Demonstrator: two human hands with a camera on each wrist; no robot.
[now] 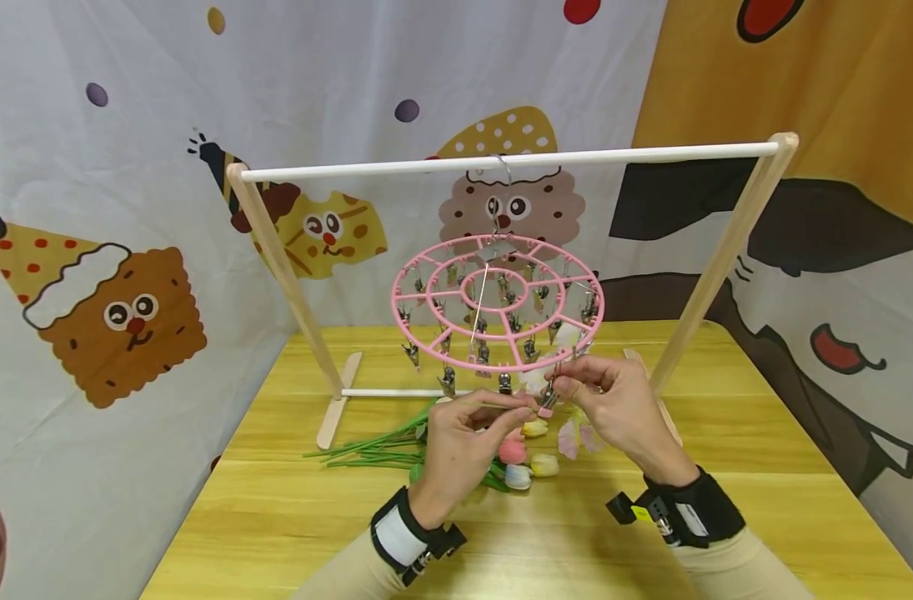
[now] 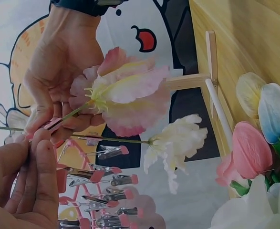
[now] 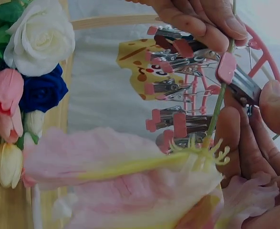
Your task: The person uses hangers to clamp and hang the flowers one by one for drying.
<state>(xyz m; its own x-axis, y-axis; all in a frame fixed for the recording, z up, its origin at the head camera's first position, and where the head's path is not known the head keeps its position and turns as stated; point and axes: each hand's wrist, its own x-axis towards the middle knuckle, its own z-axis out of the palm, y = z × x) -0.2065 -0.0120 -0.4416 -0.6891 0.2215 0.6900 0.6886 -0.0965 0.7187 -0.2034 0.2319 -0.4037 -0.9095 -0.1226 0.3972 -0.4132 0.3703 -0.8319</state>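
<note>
Near the front right of the pink round clip hanger (image 1: 464,364), my left hand (image 1: 464,442) pinches the green stem (image 3: 215,112) of a pale pink artificial flower (image 2: 132,93). My right hand (image 1: 614,408) grips a metal clip (image 3: 242,86) with pink tips between thumb and fingers. The clip's tip overlaps the stem in the right wrist view, just below the left fingertips. The flower hangs head down, its ruffled petals beneath the right hand. Close behind it in the left wrist view, a white ruffled flower (image 2: 178,143) also hangs head down.
A white rod (image 1: 351,171) on a wooden frame (image 1: 726,242) carries the hanger, with several clips dangling. Artificial tulips (image 1: 512,451) and roses (image 3: 40,38) lie on the wooden table (image 1: 276,517), their green stems (image 1: 373,450) pointing left. A cartoon-printed curtain (image 1: 313,83) stands behind.
</note>
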